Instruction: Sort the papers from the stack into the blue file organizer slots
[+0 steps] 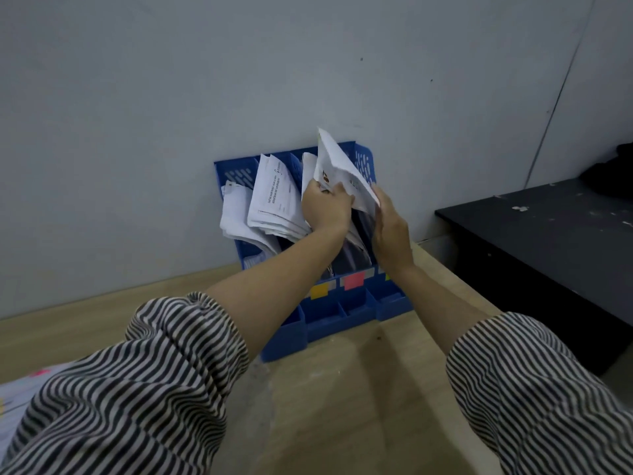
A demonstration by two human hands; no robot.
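Head view: blue file organizer stands on the desk against the wall, several slots already holding papers. Left hand pinches the paper at its lower left edge, fingers curled round it. Right hand lies flat along the sheet's right edge, fingers straight. The sheet stands tilted, long axis running up and away, directly above the right-hand slots. Judged: insertion turns on lowering it between dividers. The remaining stack lies near left, partly hidden.

light wooden table, blue file organizer standing on it
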